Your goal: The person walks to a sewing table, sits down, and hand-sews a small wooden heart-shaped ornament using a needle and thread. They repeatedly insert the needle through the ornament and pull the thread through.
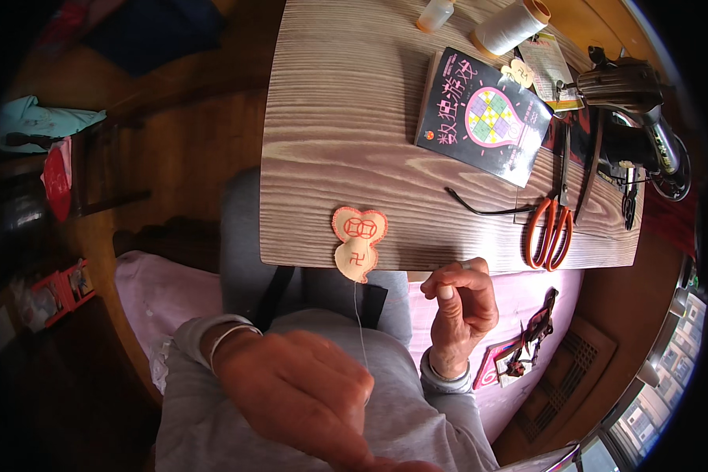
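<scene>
A small gourd-shaped cream fabric piece (361, 245) with red edge stitching, a red double-coin motif and a red manji lies at the table's near edge, its lower end overhanging. From that end a pale thread (360, 330) runs to my left hand (298, 383) and passes behind it. This hand is close to the camera, curled, with a bangle at the wrist; its fingertips are hidden or cut off below. My right hand (463, 301), a ring on one finger, is raised just off the table edge to the right of the fabric piece. Its fingers bend loosely, with nothing visible between them.
On the wood-grain table (342, 130) lie a black book (484, 118), orange-handled scissors (548, 230), a thin black curved rod (489, 211) and another fabric piece (518, 72). A thread cone (510, 28) and small bottle (435, 15) are farther back. A black sewing machine (619, 85) stands right.
</scene>
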Demonstrator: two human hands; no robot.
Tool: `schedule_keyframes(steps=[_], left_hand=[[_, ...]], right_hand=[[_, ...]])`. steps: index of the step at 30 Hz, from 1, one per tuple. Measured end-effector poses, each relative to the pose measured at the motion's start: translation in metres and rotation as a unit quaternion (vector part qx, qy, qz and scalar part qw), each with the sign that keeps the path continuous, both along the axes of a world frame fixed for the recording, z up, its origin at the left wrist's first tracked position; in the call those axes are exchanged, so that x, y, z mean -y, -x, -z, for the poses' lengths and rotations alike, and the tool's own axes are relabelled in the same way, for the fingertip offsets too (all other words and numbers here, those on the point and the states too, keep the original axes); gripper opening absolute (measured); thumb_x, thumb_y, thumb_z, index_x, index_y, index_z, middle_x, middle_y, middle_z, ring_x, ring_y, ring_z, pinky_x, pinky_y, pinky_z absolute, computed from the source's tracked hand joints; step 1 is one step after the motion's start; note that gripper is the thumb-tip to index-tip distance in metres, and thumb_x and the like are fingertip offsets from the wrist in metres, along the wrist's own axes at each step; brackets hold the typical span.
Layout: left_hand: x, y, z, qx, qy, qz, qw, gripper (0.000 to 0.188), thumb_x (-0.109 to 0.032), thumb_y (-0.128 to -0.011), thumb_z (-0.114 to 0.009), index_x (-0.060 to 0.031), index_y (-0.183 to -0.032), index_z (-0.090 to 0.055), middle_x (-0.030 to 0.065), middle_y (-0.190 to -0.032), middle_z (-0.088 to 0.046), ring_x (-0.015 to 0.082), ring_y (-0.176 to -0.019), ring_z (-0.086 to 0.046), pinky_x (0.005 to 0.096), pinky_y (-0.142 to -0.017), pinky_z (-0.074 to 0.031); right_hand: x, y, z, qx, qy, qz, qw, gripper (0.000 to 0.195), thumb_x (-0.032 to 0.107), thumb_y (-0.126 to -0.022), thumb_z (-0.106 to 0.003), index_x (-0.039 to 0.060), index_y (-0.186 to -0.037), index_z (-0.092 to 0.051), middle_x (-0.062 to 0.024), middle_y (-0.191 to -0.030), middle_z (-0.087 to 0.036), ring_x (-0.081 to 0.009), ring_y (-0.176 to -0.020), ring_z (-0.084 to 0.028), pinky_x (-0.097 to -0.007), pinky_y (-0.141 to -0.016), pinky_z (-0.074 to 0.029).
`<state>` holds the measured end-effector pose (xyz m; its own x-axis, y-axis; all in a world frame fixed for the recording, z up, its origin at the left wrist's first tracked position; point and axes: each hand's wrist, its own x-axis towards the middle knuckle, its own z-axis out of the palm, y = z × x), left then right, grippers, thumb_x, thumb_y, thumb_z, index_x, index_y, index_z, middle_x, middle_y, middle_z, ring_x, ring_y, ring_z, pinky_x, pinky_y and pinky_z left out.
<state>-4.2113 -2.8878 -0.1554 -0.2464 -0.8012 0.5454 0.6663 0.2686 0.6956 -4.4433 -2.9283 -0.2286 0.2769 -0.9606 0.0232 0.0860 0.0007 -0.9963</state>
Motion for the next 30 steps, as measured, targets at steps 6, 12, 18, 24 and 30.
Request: schedule_keyframes(steps=[6,12,18,24,30], left_hand=[[-0.004,0.003,0.004,-0.011,0.002,-0.01,1.0,0.013,0.003,-0.092,-0.067,0.0112,-0.101,-0.072,0.016,-0.083,-0.068,0.0209,-0.061,-0.061,0.0311,-0.054,-0.047],[0.0,0.008,0.006,-0.01,0.018,-0.041,0.999,0.009,0.002,-0.093,-0.066,0.0095,-0.095,-0.07,0.0116,-0.078,-0.062,0.0205,-0.058,-0.058,0.0322,-0.05,-0.045],[0.002,0.009,0.007,-0.034,0.009,-0.037,0.999,0.009,0.002,-0.094,-0.066,0.0096,-0.093,-0.069,0.0097,-0.076,-0.059,0.0206,-0.056,-0.056,0.0329,-0.048,-0.043],[0.002,0.005,0.008,-0.034,0.015,-0.03,0.999,0.012,0.002,-0.094,-0.065,0.0116,-0.096,-0.071,0.0141,-0.076,-0.063,0.0194,-0.055,-0.056,0.0313,-0.05,-0.044],[0.001,0.003,0.008,-0.03,0.014,-0.036,0.999,0.014,0.001,-0.094,-0.064,0.0121,-0.097,-0.072,0.016,-0.076,-0.065,0.0184,-0.053,-0.054,0.0304,-0.05,-0.044]], right_hand=[[0.0,-0.001,0.003,-0.036,0.019,-0.001,0.999,0.009,-0.003,-0.093,-0.069,-0.0028,-0.1,-0.064,-0.0113,-0.094,-0.062,-0.0165,-0.078,-0.066,-0.0271,-0.069,-0.051],[0.001,-0.002,0.003,-0.045,0.02,0.004,0.999,0.009,-0.002,-0.093,-0.07,-0.0026,-0.1,-0.064,-0.0104,-0.092,-0.059,-0.0169,-0.077,-0.066,-0.027,-0.068,-0.05],[0.002,-0.004,0.004,-0.045,0.024,0.004,0.999,0.009,-0.001,-0.093,-0.07,-0.0031,-0.1,-0.064,-0.0106,-0.092,-0.059,-0.0171,-0.077,-0.066,-0.0261,-0.063,-0.052],[0.005,-0.008,0.002,-0.053,0.043,-0.001,0.998,0.009,-0.001,-0.094,-0.068,-0.0035,-0.1,-0.063,-0.0118,-0.091,-0.061,-0.0158,-0.075,-0.063,-0.0237,-0.056,-0.05],[0.006,-0.007,0.004,-0.064,0.051,-0.001,0.997,0.009,0.0,-0.095,-0.068,-0.0033,-0.1,-0.062,-0.0127,-0.089,-0.064,-0.014,-0.073,-0.059,-0.0238,-0.055,-0.05]])
